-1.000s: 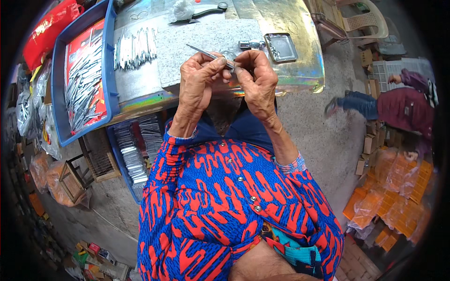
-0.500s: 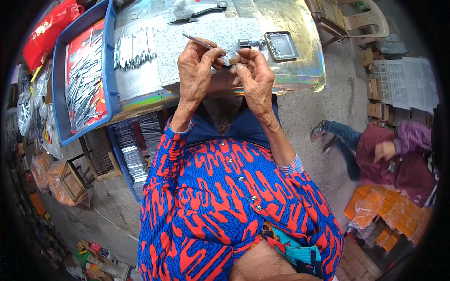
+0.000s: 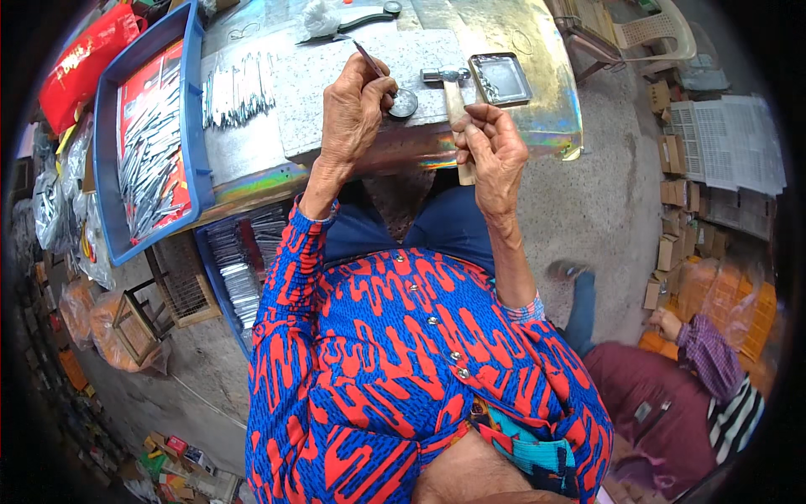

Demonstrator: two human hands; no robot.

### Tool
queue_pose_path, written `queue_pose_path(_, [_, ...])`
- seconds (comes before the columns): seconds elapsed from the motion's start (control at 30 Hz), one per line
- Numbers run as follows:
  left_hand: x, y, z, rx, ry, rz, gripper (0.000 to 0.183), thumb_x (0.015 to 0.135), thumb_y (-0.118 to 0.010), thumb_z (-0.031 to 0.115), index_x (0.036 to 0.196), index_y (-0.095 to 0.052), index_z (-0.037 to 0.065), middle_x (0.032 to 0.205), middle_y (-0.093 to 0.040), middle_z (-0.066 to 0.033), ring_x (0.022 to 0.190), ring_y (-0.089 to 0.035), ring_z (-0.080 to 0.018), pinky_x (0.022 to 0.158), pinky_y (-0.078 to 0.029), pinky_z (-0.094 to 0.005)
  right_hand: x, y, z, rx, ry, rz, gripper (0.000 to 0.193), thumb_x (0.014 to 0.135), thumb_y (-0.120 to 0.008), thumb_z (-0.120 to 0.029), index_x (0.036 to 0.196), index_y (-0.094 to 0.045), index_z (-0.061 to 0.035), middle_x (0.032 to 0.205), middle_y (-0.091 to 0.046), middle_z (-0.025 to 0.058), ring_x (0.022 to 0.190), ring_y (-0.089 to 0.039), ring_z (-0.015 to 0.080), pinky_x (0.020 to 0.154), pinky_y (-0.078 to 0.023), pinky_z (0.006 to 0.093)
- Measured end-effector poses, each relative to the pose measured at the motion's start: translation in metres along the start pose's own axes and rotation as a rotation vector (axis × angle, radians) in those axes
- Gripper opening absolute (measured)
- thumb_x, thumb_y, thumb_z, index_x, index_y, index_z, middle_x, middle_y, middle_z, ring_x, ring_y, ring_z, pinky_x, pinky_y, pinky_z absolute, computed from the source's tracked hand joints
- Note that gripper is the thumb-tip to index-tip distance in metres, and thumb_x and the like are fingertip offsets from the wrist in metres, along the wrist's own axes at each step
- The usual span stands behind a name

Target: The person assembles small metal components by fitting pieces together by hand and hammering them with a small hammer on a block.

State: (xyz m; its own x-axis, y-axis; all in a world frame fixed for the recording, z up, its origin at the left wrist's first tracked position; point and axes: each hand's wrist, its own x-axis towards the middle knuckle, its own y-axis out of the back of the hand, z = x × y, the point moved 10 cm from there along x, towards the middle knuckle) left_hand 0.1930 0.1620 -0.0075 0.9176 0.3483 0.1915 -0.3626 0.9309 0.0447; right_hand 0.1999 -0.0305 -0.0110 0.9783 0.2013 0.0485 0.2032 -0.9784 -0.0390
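Observation:
My left hand (image 3: 357, 105) is closed on a slim dark metal rod (image 3: 366, 59), whose upper end sticks out above the fingers. Beside those fingertips, a small round metal block (image 3: 403, 103) sits on a speckled stone slab (image 3: 319, 76). A hammer (image 3: 454, 102) with a pale wooden handle lies with its metal head on the slab. Over the handle, the thumb and fingers of my right hand (image 3: 495, 151) are drawn together and appear to grip it. The handle's lower end shows below the fingers.
A shallow square tray (image 3: 522, 77) with small parts is right of the hammer. Rows of thin metal pieces (image 3: 239, 91) and a blue bin (image 3: 195, 126) of similar pieces are at left. Dark-handled pliers (image 3: 369, 18) lie behind. Another person (image 3: 646, 403) is at lower right.
My right hand has moved right and slightly down, away from my left, uncovering the hammer's handle and the round block. The left hand's rod stands steeper. The other person has moved lower.

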Motion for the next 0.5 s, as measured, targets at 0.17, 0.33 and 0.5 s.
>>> queue_pose_path(0.17, [0.000, 0.000, 0.000, 0.006, -0.001, -0.004, 0.004, 0.082, -0.050, 0.003, 0.086, -0.051, 0.004, 0.065, -0.058, -0.0024, 0.055, -0.053, -0.0059, 0.046, -0.044, -0.0202, 0.000, 0.001, -0.004, 0.010, 0.013, 0.010, 0.019, 0.085, -0.045, 0.000, 0.103, -0.049, 0.0035, 0.082, -0.057, 0.0080, 0.065, -0.052, 0.0059, 0.051, -0.045, 0.0173])
queue_pose_path(0.33, [0.000, 0.000, -0.003, 0.035, 0.037, -0.021, 0.005, 0.085, -0.051, 0.005, 0.089, -0.052, 0.004, 0.071, -0.060, -0.0029, 0.059, -0.054, -0.0053, 0.048, -0.045, -0.0176, -0.001, -0.003, -0.006, 0.000, 0.017, -0.001, 0.019, 0.085, -0.045, 0.001, 0.104, -0.048, 0.0034, 0.082, -0.057, 0.0078, 0.064, -0.051, 0.0056, 0.050, -0.045, 0.0171])
queue_pose_path(0.5, [0.000, -0.002, 0.004, 0.093, -0.012, -0.045, 0.002, 0.084, -0.053, 0.005, 0.085, -0.053, 0.004, 0.071, -0.060, -0.0025, 0.059, -0.053, -0.0050, 0.047, -0.044, -0.0186, 0.001, -0.007, -0.010, -0.005, 0.016, -0.015, 0.018, 0.085, -0.045, 0.001, 0.103, -0.049, 0.0037, 0.081, -0.057, 0.0072, 0.063, -0.051, 0.0052, 0.050, -0.044, 0.0168])
